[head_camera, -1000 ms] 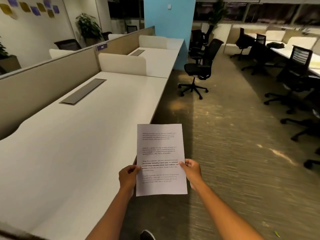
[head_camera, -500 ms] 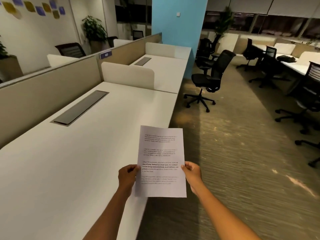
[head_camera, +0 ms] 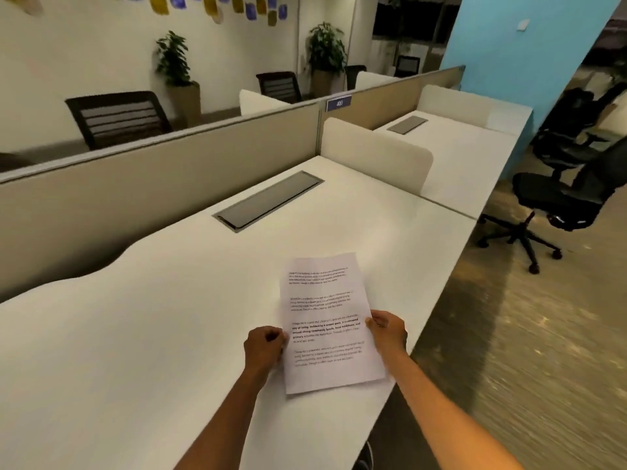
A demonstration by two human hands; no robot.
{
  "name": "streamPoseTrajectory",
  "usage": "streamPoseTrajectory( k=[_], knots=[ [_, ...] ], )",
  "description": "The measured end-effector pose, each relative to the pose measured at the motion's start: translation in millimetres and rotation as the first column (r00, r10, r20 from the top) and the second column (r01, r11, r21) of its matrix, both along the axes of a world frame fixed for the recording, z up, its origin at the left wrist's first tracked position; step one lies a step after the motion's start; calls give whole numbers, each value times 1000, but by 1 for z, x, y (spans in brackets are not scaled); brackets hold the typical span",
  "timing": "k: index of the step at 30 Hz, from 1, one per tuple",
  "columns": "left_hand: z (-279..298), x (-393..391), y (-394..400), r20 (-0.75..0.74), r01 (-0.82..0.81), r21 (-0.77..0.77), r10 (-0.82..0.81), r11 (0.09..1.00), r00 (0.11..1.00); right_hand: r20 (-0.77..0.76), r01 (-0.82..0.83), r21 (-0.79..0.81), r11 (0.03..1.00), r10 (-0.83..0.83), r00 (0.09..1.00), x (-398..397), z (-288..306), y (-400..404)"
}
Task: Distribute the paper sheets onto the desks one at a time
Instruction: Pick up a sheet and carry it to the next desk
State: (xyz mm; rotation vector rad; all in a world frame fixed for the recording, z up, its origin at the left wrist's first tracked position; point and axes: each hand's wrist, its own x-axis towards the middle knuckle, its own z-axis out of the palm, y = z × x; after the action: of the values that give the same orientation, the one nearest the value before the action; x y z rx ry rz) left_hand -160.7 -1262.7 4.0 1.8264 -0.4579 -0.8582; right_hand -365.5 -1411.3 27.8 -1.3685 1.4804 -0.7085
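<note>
left hand point(head_camera: 264, 346) + right hand point(head_camera: 386, 329) pinch paper sheet point(head_camera: 327, 320) | over desk point(head_camera: 135, 334) — contact unclear | print blurred

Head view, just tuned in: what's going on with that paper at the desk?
A person holds a printed paper sheet by its side edges, left hand on one side, right hand on the other. The sheet is over the near-right part of the white desk, still gripped and not yet released. Whether it touches the surface cannot be told. No other sheet shows on this desk.

White desk point(head_camera: 142, 351) bears a recessed grey cable tray point(head_camera: 268, 200).
</note>
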Motion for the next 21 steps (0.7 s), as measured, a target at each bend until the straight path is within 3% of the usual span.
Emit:
streamPoseTrajectory(
  k=[4,12,21],
  knots=[
    [0,19,-16,44,-120,41,118,992,992,-45,-153,-50,987,150,988,46,-4,-44],
    [5,32,-56,82,-374,104,367,922,927,-106,-404,-3,915,402,910,110,-18,-130],
    [-8,16,-98,127,-504,162,489,848,863,-202,-587,-50,808,567,798,139,-27,-190]
  ],
)
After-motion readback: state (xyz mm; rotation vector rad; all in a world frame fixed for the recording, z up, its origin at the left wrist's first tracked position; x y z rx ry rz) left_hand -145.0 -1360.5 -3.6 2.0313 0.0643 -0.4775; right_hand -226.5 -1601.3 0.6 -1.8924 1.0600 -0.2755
